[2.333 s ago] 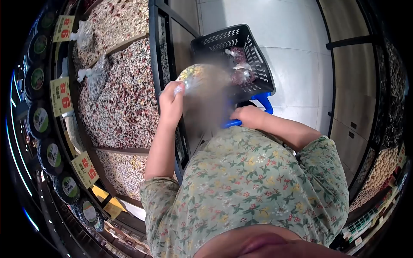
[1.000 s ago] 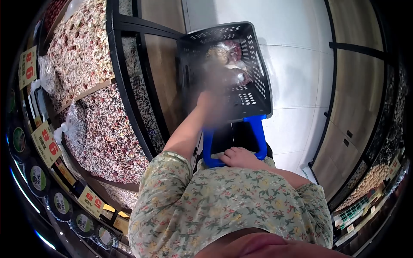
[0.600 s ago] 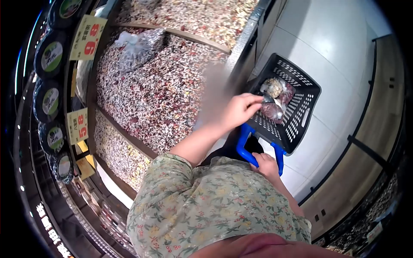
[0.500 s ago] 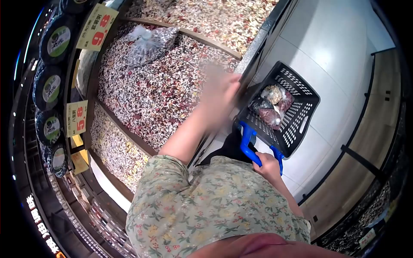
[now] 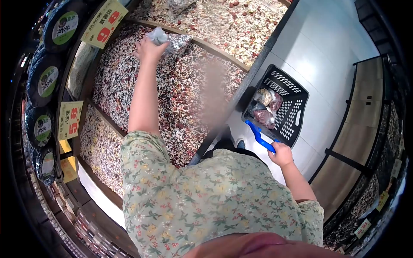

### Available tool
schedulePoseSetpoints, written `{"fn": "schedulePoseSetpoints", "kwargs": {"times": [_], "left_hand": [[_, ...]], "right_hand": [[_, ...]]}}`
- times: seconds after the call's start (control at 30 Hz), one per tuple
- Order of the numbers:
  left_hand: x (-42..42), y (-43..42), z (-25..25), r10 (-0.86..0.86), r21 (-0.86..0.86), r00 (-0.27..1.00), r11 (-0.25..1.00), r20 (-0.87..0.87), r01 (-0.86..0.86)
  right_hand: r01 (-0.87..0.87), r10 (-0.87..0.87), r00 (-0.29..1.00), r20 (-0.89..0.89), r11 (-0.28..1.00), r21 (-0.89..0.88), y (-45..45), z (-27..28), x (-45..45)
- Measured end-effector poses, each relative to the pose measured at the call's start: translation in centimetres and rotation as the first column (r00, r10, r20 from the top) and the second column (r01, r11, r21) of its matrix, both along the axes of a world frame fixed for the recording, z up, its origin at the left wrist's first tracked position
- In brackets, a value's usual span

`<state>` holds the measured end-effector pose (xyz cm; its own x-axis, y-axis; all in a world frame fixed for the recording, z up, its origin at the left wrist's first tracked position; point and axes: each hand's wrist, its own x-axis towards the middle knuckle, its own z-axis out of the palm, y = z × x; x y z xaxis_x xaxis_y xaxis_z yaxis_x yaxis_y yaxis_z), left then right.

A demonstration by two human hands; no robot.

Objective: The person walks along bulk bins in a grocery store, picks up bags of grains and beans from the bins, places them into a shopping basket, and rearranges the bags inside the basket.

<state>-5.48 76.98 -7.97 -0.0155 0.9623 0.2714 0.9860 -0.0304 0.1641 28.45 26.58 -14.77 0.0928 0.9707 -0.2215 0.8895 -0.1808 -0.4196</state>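
My left hand [image 5: 150, 50] is at the top of a knotted clear plastic bag [image 5: 177, 43], its thumb and fingers round the gathered neck. The hand hides part of the bag, which lies on a bin of mixed red, white and dark grains [image 5: 172, 90]. My right hand [image 5: 282, 154] is wrapped round the blue handle [image 5: 261, 138] of a black perforated basket [image 5: 287, 134]. Inside the basket lie several filled clear bags [image 5: 264, 116], some with dark red contents, one with pale contents.
Wooden dividers [image 5: 219, 50] separate this bin from paler grain mixes [image 5: 241, 21] above and below left. Price signs [image 5: 70, 120] and round dark packages [image 5: 48, 82] line the left edge. A wood-panelled shelf unit [image 5: 340, 176] stands right of the tiled aisle [image 5: 316, 103].
My left hand has moved up and left from the bin's right edge to the plastic bag. My right hand keeps hold of the blue handle. The view has shifted slightly.
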Motion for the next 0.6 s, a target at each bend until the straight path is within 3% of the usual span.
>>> {"fn": "schedulePoseSetpoints", "kwargs": {"times": [0.13,0.17,0.2,0.27,0.3,0.33,0.4,0.47,0.53,0.6], "left_hand": [[1.2,-0.1,2.2,-0.045,-0.291,0.996,0.954,0.082,0.067],[0.5,0.8,0.4,-0.089,-0.179,0.988,0.978,0.129,0.111],[0.1,1.2,0.1,-0.112,-0.181,0.986,0.974,0.123,0.133],[-0.8,1.7,0.0,-0.117,-0.275,0.923,0.934,0.366,0.228],[-2.0,3.6,-2.5,-0.101,-0.207,0.958,0.965,0.269,0.160],[-1.3,2.0,-0.4,-0.072,-0.166,0.952,0.978,0.298,0.126],[-3.5,4.4,-2.7,-0.223,-0.043,0.814,0.956,0.536,0.290],[-1.7,1.2,0.9,-0.230,0.051,0.615,0.954,0.754,0.295],[-0.9,0.1,2.7,-0.252,0.161,0.579,0.966,0.775,0.205],[-1.7,0.3,3.5,-0.317,0.218,0.567,0.947,0.760,0.237]], "right_hand": [[0.001,0.003,0.998,0.069,0.999,-0.048,1.0,-0.3,2.2],[-0.005,0.010,0.996,0.085,0.999,-0.055,1.0,-0.5,2.8],[-0.009,0.015,0.995,0.095,0.998,-0.066,1.0,-0.5,2.9],[-0.009,0.016,0.994,0.104,0.998,-0.060,1.6,-0.3,3.8],[-0.007,0.013,0.994,0.107,0.998,-0.060,2.0,-0.2,4.3],[-0.004,0.011,0.994,0.109,0.998,-0.062,2.3,-0.2,4.6],[-0.007,0.012,0.994,0.112,0.999,-0.045,2.6,-0.7,5.4],[-0.006,0.014,0.993,0.115,0.998,-0.067,2.8,-0.8,5.8],[-0.011,0.017,0.994,0.108,0.998,-0.056,3.4,-0.3,6.2],[-0.007,0.009,0.995,0.096,1.000,-0.030,3.6,-0.5,6.6]]}}
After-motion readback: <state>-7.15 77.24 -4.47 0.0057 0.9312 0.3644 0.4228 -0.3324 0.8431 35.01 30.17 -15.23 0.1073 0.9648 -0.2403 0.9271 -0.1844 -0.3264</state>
